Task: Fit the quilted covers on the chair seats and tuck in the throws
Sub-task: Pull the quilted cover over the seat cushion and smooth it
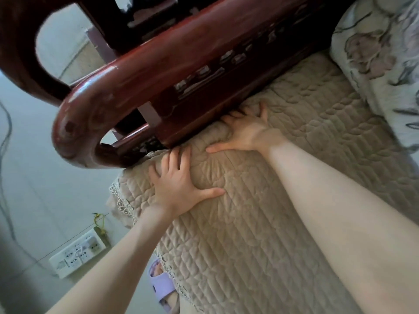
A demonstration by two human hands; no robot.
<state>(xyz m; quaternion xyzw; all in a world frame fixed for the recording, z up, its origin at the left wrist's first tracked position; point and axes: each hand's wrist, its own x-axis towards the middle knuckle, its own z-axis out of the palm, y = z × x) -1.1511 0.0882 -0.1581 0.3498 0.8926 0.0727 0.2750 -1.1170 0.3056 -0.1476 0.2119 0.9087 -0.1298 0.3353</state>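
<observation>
1. The cover (260, 223), beige and quilted, lies over the seat and fills most of the lower right of the view. Its lace edge (122, 200) hangs over the front corner of the seat.
2. The armrest (158, 71) is of dark red, shiny wood. It runs along the far side of the cover and ends in a round curl at the left.
3. The left hand (179, 184) lies flat on the cover near the front corner. Its fingers are straight and spread wide, the tips are just beside the foot of the armrest, and the thumb points away to the right.
4. The right hand (244, 130) presses on the cover where it meets the armrest. The thumb is stretched far to the left and the little finger far to the right. The other fingertips go into the dark gap under the wood, so I cannot tell how they lie there.
5. Between the two hands the cover is pushed up into a thick fold (217, 132), which touches the armrest.
6. A floral fabric (374, 53), pale with grey flowers, lies at the upper right and touches the far edge of the cover.
7. On the floor at the left are a white power strip (77, 252) and a thin dark cable (5, 132).
8. A purple slipper (161, 288) is on a foot, just beside the lace edge.
</observation>
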